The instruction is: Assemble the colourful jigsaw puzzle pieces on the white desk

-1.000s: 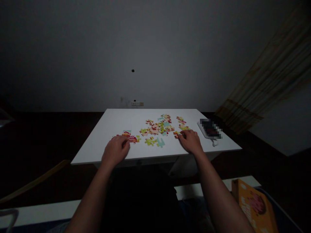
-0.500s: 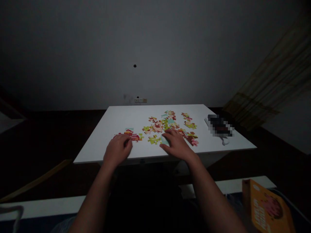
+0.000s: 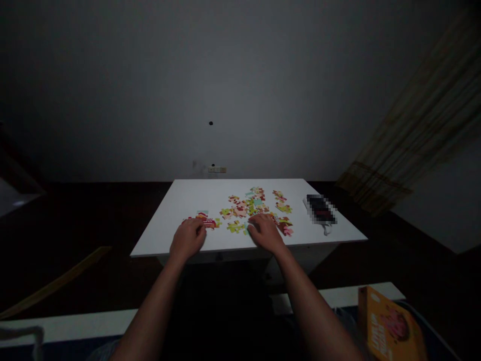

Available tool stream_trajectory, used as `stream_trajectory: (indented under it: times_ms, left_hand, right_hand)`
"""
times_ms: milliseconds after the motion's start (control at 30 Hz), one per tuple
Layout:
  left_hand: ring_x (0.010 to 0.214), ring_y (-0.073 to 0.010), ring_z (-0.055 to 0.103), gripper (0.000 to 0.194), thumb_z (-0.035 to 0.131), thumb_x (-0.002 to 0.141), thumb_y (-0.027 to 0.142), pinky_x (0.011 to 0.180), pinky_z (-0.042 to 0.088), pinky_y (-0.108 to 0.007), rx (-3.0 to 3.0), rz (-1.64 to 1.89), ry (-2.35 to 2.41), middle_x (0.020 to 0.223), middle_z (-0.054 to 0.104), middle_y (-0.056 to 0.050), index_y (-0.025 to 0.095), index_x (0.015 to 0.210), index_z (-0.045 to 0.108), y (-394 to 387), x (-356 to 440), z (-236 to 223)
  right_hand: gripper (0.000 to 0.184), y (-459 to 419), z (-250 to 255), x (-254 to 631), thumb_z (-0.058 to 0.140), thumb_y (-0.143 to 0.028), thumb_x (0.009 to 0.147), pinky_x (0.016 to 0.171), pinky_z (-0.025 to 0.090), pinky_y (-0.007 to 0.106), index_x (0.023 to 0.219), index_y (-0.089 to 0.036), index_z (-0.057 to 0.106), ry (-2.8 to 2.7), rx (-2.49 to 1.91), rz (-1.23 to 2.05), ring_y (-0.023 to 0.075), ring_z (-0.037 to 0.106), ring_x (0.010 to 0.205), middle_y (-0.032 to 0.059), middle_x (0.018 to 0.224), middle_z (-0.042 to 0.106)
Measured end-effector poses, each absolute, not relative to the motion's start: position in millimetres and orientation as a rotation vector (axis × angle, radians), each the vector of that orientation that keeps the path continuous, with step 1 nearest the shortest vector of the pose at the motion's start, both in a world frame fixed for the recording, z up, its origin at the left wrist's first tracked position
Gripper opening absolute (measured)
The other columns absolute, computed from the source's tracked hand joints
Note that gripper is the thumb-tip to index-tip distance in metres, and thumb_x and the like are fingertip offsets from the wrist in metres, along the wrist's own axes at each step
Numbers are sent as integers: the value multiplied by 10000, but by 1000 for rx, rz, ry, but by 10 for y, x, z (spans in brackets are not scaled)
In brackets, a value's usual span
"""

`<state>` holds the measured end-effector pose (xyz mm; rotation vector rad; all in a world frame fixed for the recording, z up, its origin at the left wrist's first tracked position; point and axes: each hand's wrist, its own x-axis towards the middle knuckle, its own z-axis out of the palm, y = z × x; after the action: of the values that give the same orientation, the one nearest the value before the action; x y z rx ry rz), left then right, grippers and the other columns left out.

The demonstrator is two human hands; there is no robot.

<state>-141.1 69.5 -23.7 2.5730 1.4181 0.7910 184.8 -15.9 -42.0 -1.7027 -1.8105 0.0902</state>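
My left hand [image 3: 188, 237] is at the near left of the table, its fingers curled down on the left end of a small joined group of red puzzle pieces [image 3: 209, 222]. The fingertips are partly hidden behind the hand. My right hand [image 3: 266, 232] lies low over the near edge of the loose pieces, thumb and fingers apart. Beside its thumb is a light blue puzzle piece [image 3: 245, 228], partly covered. Just left of that lie green puzzle pieces [image 3: 235, 227]. Beyond both hands spreads a pile of mixed pieces [image 3: 240, 209], some overlapping.
The white table [image 3: 158, 230] holds everything. Brown and pink pieces [image 3: 287, 229] lie right of my right hand. A blurred-out dark object [image 3: 320, 209] with a white strap [image 3: 327, 229] sits at the table's right. An orange puzzle box [image 3: 391, 326] stands at the lower right, near me.
The view has tilted up and shifted, so the table appears lower and smaller. My right thumb and fingers have drawn closer together by the light blue piece. My left hand stays at the red group.
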Motion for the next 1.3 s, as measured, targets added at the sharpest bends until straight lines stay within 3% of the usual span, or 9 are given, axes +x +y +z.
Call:
stream_trajectory:
  times_ms: [200, 433, 600, 867, 1033, 1133, 1233, 1300]
  left_hand:
    - [1089, -316, 752, 291, 522, 1008, 269, 1019, 574, -456, 2557, 784, 1446, 1141, 846, -115, 223, 1010, 810, 670, -1410, -198]
    - [1053, -323, 757, 274, 540, 996, 272, 980, 598, -477, 2572, 816, 1410, 1113, 849, -122, 236, 1002, 811, 646, -1416, -168]
    - [1076, -318, 756, 294, 524, 1027, 287, 1000, 593, -471, 2562, 817, 1398, 1135, 848, -114, 248, 1024, 815, 665, -1419, -208]
    - [1144, -329, 731, 283, 549, 1007, 292, 1096, 564, -521, 2499, 908, 1337, 1138, 832, -132, 224, 993, 823, 682, -1407, -220]
    - [1209, -334, 702, 244, 579, 998, 306, 1128, 559, -552, 2486, 957, 1336, 1188, 813, -128, 233, 955, 808, 697, -1417, -245]
    - [1214, -328, 695, 222, 592, 999, 299, 1138, 557, -560, 2482, 961, 1337, 1191, 808, -123, 235, 956, 800, 697, -1415, -259]
    - [1225, -330, 690, 216, 593, 1007, 300, 1138, 557, -565, 2464, 971, 1340, 1197, 808, -128, 235, 959, 793, 690, -1410, -259]
    - [1231, -326, 690, 211, 590, 1014, 302, 1139, 556, -563, 2454, 969, 1339, 1196, 808, -125, 245, 969, 788, 684, -1410, -257]
  right_hand:
    - [351, -114, -421, 1857, 564, -184, 959, 1134, 474, 486, 1239, -177, 777, -1559, -1839, 39, 342, 611, 1230, 159, 1255, 766]
    - [328, -161, -404, 1861, 534, -188, 953, 1132, 494, 484, 1178, -200, 773, -1564, -1852, 37, 334, 624, 1218, 139, 1223, 775]
    - [344, -145, -388, 1871, 549, -227, 965, 1157, 481, 475, 1229, -182, 764, -1517, -1911, 50, 334, 609, 1272, 148, 1290, 756]
    - [504, 105, -173, 1859, 529, -300, 1054, 1189, 427, 510, 1509, -124, 656, -1582, -2132, 13, 387, 555, 1345, 211, 1480, 675]
    - [610, 185, -223, 1847, 629, -549, 1040, 1212, 389, 583, 1473, -122, 679, -1535, -2239, -2, 441, 472, 1447, 257, 1585, 569]
    - [556, 192, -288, 1890, 687, -544, 995, 1197, 407, 577, 1397, -161, 722, -1506, -2175, 0, 428, 499, 1411, 235, 1519, 617]
    - [350, 186, -317, 1947, 642, -446, 997, 1152, 457, 517, 1198, -190, 769, -1408, -2027, 4, 372, 582, 1287, 178, 1293, 738]
    - [321, 159, -317, 1985, 558, -436, 1029, 1054, 518, 456, 1126, -202, 755, -1244, -1923, 43, 324, 650, 1141, 144, 1135, 767]
